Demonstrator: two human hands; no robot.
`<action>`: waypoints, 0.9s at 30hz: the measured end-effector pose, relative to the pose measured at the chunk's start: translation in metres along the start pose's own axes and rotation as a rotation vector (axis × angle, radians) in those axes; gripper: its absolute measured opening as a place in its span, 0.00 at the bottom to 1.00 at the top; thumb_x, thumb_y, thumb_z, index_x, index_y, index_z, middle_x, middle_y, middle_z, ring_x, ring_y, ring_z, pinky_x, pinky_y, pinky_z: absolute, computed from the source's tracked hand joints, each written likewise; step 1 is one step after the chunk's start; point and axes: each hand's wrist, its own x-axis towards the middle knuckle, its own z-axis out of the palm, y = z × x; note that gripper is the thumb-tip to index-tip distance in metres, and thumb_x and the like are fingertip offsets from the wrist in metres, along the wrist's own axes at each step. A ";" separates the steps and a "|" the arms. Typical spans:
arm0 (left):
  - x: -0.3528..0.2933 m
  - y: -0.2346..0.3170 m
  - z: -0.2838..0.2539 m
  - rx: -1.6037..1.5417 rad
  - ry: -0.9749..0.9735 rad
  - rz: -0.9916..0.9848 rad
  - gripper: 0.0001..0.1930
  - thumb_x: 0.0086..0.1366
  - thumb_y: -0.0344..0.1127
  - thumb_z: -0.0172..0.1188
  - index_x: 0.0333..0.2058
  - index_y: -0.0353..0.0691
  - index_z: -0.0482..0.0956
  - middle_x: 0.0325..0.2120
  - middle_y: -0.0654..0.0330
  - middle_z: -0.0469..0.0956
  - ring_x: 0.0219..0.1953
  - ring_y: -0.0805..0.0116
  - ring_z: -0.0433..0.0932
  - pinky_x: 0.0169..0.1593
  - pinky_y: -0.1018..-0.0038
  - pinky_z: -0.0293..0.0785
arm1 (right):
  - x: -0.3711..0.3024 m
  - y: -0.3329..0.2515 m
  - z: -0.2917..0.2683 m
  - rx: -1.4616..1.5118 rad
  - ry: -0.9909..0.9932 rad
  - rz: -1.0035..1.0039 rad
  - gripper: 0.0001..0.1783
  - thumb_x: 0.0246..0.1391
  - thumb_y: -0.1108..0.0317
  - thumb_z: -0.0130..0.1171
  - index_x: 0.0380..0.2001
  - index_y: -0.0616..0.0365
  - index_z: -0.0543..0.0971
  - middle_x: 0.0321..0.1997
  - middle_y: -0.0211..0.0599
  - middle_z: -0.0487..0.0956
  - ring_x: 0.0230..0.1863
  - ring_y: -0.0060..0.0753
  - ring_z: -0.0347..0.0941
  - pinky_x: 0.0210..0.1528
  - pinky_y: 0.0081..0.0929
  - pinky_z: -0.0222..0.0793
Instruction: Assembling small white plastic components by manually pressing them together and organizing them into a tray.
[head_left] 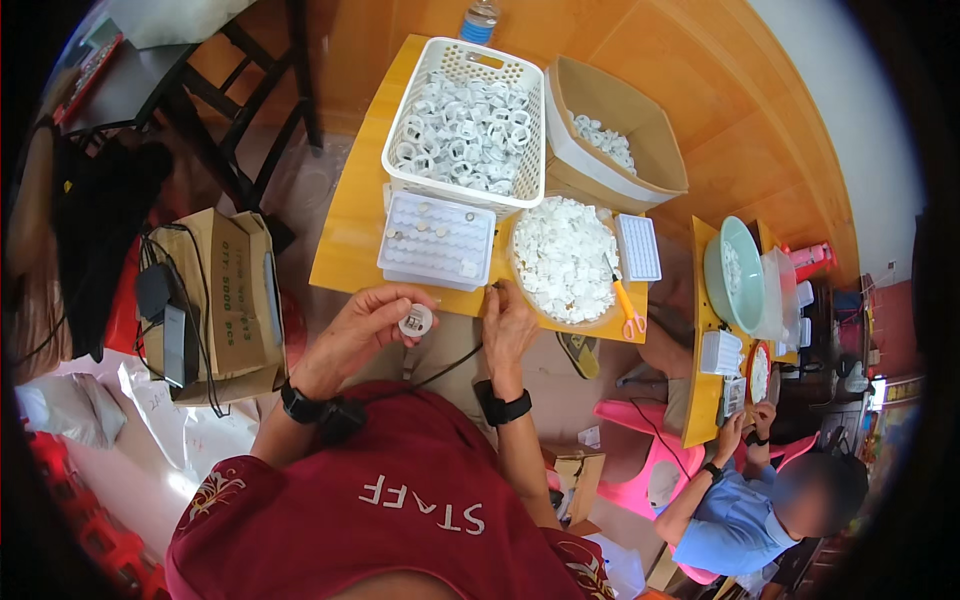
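Note:
My left hand [360,328] pinches a small round white plastic part [416,321] with metal pieces inside, held in front of the table's near edge. My right hand [510,325] is at that edge, its fingertips drawn together; what they hold, if anything, is too small to make out. Just beyond it lies a white pocketed tray [436,238] with several small round silvery pieces in it. Beside that hand, a round dish [519,283] is heaped with small white plastic pieces [565,255]. Orange-handled scissors [628,308] rest against the heap's right side.
On the yellow table [345,235] stand a white basket [398,150] of white rings, a cardboard box [640,115] with white parts, and another white tray [639,247]. A co-worker [735,525] sits at a second table on the right. An open carton [235,300] with cables stands left.

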 end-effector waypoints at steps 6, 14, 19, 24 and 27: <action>0.008 0.002 0.001 0.005 -0.034 -0.049 0.14 0.62 0.38 0.52 0.41 0.34 0.73 0.33 0.54 0.77 0.33 0.73 0.75 0.35 0.80 0.73 | -0.003 0.005 0.007 0.075 0.032 0.058 0.08 0.48 0.65 0.55 0.31 0.56 0.77 0.20 0.44 0.75 0.23 0.50 0.71 0.26 0.38 0.66; 0.023 0.007 0.010 0.039 -0.050 -0.075 0.15 0.62 0.40 0.52 0.41 0.34 0.74 0.33 0.54 0.77 0.33 0.74 0.75 0.34 0.80 0.73 | -0.007 0.004 -0.029 0.878 -0.145 0.426 0.04 0.50 0.74 0.55 0.30 0.62 0.74 0.23 0.38 0.77 0.26 0.29 0.76 0.25 0.24 0.70; 0.028 0.013 0.024 0.079 -0.094 -0.051 0.16 0.62 0.41 0.53 0.40 0.34 0.74 0.32 0.56 0.76 0.33 0.74 0.74 0.34 0.80 0.72 | 0.006 -0.007 -0.082 1.434 -0.207 0.471 0.04 0.51 0.77 0.53 0.33 0.63 0.72 0.27 0.40 0.76 0.25 0.31 0.76 0.28 0.23 0.75; 0.031 0.011 0.034 0.104 -0.113 -0.067 0.16 0.62 0.42 0.53 0.40 0.34 0.74 0.32 0.57 0.76 0.32 0.75 0.74 0.34 0.79 0.72 | 0.010 -0.013 -0.096 1.724 -0.280 0.358 0.05 0.51 0.77 0.52 0.34 0.61 0.70 0.27 0.41 0.76 0.23 0.31 0.76 0.25 0.24 0.75; 0.031 0.011 0.034 0.111 -0.109 -0.077 0.16 0.62 0.42 0.53 0.40 0.34 0.74 0.32 0.57 0.76 0.32 0.75 0.74 0.34 0.80 0.72 | 0.013 -0.018 -0.099 1.794 -0.336 0.353 0.06 0.52 0.77 0.52 0.34 0.61 0.70 0.26 0.41 0.76 0.23 0.31 0.75 0.24 0.24 0.75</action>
